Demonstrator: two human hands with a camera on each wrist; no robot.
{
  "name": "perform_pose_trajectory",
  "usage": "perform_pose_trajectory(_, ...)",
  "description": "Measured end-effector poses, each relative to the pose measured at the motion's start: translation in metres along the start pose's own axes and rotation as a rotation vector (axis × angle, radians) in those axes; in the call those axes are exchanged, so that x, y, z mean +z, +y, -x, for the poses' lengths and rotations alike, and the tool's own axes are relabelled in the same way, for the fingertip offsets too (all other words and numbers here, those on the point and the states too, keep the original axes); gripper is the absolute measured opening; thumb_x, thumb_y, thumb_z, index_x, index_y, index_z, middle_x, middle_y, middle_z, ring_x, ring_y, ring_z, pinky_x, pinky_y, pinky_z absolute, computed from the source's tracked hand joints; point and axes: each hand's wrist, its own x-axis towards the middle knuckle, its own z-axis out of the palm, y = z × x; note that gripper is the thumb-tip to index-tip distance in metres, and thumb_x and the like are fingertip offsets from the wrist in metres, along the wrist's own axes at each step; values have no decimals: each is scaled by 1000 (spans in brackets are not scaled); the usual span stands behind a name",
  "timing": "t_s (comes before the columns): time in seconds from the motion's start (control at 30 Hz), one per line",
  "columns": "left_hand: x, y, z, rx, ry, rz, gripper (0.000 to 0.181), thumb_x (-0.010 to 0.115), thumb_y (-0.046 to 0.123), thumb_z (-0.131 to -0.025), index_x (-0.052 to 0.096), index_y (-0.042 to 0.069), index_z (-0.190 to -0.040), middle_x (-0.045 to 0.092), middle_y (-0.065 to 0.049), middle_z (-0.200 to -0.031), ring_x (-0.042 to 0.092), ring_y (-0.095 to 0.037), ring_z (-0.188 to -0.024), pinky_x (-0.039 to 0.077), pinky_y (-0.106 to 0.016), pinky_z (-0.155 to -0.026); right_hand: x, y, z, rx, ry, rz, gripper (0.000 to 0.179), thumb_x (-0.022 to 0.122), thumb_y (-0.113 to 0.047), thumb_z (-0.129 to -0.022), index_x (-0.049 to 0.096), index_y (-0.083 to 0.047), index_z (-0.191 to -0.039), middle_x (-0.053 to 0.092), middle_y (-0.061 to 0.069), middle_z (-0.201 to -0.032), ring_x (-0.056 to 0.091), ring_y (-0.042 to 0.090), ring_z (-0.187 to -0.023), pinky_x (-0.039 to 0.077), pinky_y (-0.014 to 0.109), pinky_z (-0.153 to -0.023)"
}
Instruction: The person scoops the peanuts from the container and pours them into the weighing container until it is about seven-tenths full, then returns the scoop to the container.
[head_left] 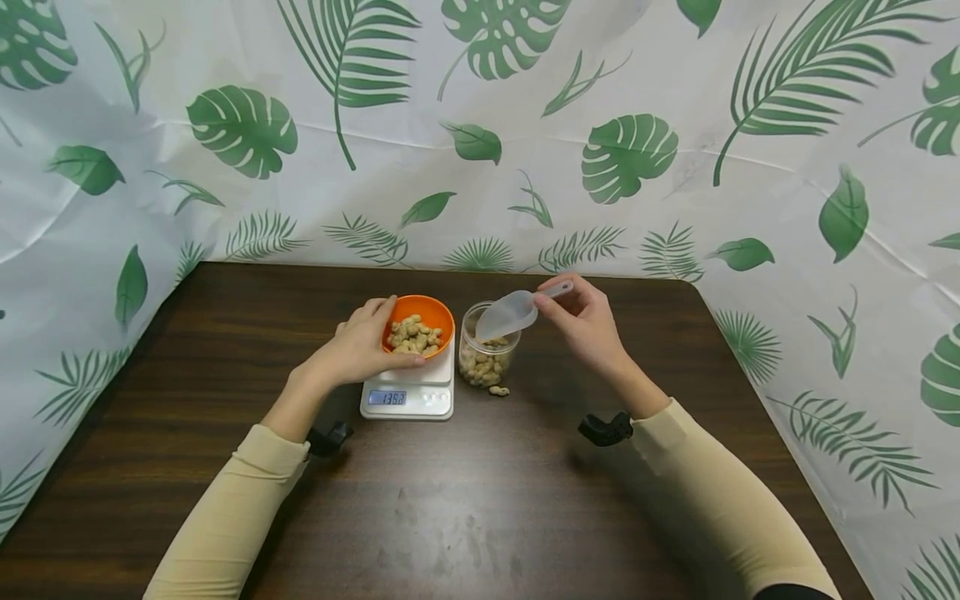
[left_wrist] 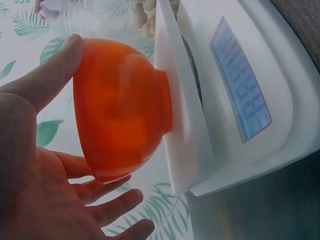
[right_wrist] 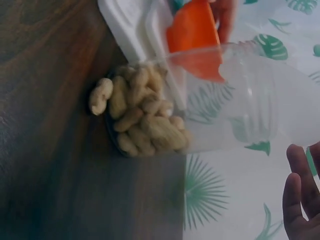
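Observation:
An orange bowl (head_left: pixel 424 306) of unshelled peanuts (head_left: pixel 412 335) sits on a white kitchen scale (head_left: pixel 420 403) with a lit display. My left hand (head_left: pixel 362 348) holds the bowl, thumb at the near rim and fingers at the far side; the left wrist view shows the bowl's foot (left_wrist: pixel 166 102) on the scale's platform. My right hand (head_left: pixel 583 321) pinches the handle of a translucent scoop (head_left: pixel 504 317), its bowl slanting down into the mouth of a clear jar (head_left: pixel 467 337). Peanuts (right_wrist: pixel 145 112) fill the jar's lower part.
One loose peanut (head_left: pixel 498 391) lies on the dark wooden table (head_left: pixel 480 500) just in front of the jar. The jar stands close to the scale's right side. Behind the table hangs a white sheet (head_left: pixel 525 150) with green leaf prints.

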Motion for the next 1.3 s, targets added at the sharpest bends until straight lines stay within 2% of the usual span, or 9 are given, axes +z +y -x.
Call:
perform_pose_trajectory(0.1,0,0,0,3,2,-2,116,78,59,-85,17,-2,-163,26,-25,-161,28,-44,-145,22,-69,-111,6,2,0,29,-37,19,16,63,5,-99,64,8,-114,65,12,-97,57,15,-73,45,26,-64)
perform_pose_trajectory(0.27,0,0,0,9,5,-4,116,78,59,-85,18,-4,-162,27,-26,-161,29,-45,-145,22,-68,-112,12,11,1,51,-60,49,19,68,-6,-100,66,4,-115,66,9,-101,61,19,-78,48,28,-67)
perform_pose_trajectory(0.5,0,0,0,4,-6,0,116,78,59,-85,17,-3,-162,26,-25,-161,29,-45,-145,21,-68,-112,18,16,3,73,-91,127,17,69,-6,-99,68,0,-115,69,11,-103,67,37,-86,53,29,-71)
perform_pose_trajectory(0.67,-1,0,1,0,-7,9,117,78,59,-85,16,-3,-162,25,-26,-162,28,-45,-145,21,-68,-113,25,0,7,94,-117,148,19,67,-1,-99,65,6,-116,68,18,-102,67,44,-86,55,37,-70)
perform_pose_trajectory(0.77,0,-1,0,2,-6,13,117,78,59,-85,17,-2,-162,25,-25,-162,28,-45,-145,21,-68,-113,28,-14,9,100,-109,154,19,66,1,-98,64,10,-116,68,20,-102,66,45,-86,54,34,-69)
perform_pose_trajectory(0.87,1,-2,0,3,-9,12,116,78,59,-85,17,-3,-162,26,-26,-161,29,-45,-145,22,-68,-113,31,-17,10,93,-105,155,20,66,3,-98,63,11,-116,67,22,-105,66,44,-88,53,32,-70)
perform_pose_trajectory(1.03,1,-1,0,7,-7,16,116,78,58,-84,18,-4,-162,26,-26,-161,31,-45,-144,23,-68,-112,32,8,11,33,-86,172,21,69,4,-96,64,9,-116,61,23,-120,63,35,-98,54,42,-80)
perform_pose_trajectory(1.13,1,-1,0,8,-7,20,116,78,59,-84,18,-3,-162,26,-25,-161,31,-45,-144,23,-67,-113,30,21,11,42,-70,166,21,71,0,-96,66,5,-116,63,21,-120,64,35,-96,54,38,-78)
perform_pose_trajectory(1.3,0,-1,-1,4,-9,21,116,78,58,-84,17,-2,-162,26,-25,-161,30,-44,-144,23,-67,-113,28,27,10,91,-84,121,21,71,-7,-98,66,2,-116,66,16,-111,66,41,-90,52,29,-71)
